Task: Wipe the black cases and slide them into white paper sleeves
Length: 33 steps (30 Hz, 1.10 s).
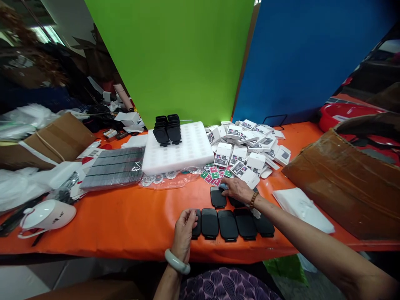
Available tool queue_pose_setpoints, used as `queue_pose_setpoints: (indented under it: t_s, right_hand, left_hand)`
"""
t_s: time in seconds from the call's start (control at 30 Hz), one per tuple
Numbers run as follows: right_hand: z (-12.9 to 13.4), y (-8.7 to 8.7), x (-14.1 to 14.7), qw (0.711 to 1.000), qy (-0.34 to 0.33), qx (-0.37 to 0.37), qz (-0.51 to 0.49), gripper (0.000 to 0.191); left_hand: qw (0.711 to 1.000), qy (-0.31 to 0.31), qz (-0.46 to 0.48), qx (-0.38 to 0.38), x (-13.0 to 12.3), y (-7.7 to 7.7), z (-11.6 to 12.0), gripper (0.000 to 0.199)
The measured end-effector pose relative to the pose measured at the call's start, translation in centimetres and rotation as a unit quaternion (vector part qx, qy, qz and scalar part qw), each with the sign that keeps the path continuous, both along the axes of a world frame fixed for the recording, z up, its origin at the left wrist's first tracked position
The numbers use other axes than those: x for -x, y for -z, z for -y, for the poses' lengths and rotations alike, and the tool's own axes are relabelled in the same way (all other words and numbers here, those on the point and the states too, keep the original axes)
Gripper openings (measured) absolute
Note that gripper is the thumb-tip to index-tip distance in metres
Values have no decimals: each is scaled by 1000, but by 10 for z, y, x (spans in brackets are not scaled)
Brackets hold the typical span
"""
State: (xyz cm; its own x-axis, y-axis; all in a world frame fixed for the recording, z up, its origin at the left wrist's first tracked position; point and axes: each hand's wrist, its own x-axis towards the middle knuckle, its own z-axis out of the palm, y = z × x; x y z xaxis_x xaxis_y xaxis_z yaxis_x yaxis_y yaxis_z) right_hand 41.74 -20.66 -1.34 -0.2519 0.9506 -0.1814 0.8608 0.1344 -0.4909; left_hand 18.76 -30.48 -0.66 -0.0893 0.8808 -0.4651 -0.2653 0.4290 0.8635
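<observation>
In front of me, several flat black rounded-rectangular cases [228,225] lie in a row, each with a small hinged tab at its near edge. Behind them sits a second, shorter row, including one black case [218,197]. My right hand [238,190], with a beaded bracelet, reaches over that case, fingers closed on a small blue-grey piece [223,186], possibly cloth. My left hand [183,232], wearing a pale bangle, is at the left end of the front row. Its thumb and fingers are pinched together beside the leftmost case [196,224]; whatever they hold is hidden.
White foam block [178,154] carries upright black cases [168,129]. Behind my right hand are piled small white boxes [246,141] and red and green cards [215,173]. Left are a wrapped grey stack [114,168] and white mug [50,214]; right, a cardboard box [343,179].
</observation>
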Motion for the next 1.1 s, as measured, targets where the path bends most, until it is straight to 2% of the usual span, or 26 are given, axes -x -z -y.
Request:
queue_pose_setpoints:
  t_s: [0.13,0.23,0.33,0.43,0.53,0.63,0.77,0.87,0.97,1.1]
  right_hand:
    - [-3,-9,4,998,-27,-12,49,24]
    - [-22,-28,14,997,-30,-46,58,15]
    - [-57,-50,34,995,-17,-95,41,14]
    - [-104,-69,63,991,8,-136,-6,16]
    - [-151,-79,97,983,39,-167,-70,25]
    - [-190,-84,128,975,67,-179,-113,37]
    - [-222,-83,154,976,63,-171,-123,28]
    - [-230,-79,161,974,58,-174,-130,16]
    - [-229,-76,159,970,59,-183,-147,9]
    - [-223,-85,154,960,77,-188,-194,12]
  left_hand:
    - [998,22,-42,-36,-4,6,-9,15]
    - [996,25,-58,-57,-4,8,-14,13]
    - [990,51,-112,-67,-4,9,-18,12]
    - [990,58,-112,-61,0,10,-20,12]
    - [991,37,-117,-50,9,12,-20,16]
    - [986,8,-152,-61,24,6,-26,29]
    - [965,-3,-201,-169,43,-10,-59,46]
    - [917,53,-310,-246,51,-17,-102,48]
    - [882,93,-393,-243,54,-11,-140,51]
    - [873,102,-419,-228,53,3,-163,51]
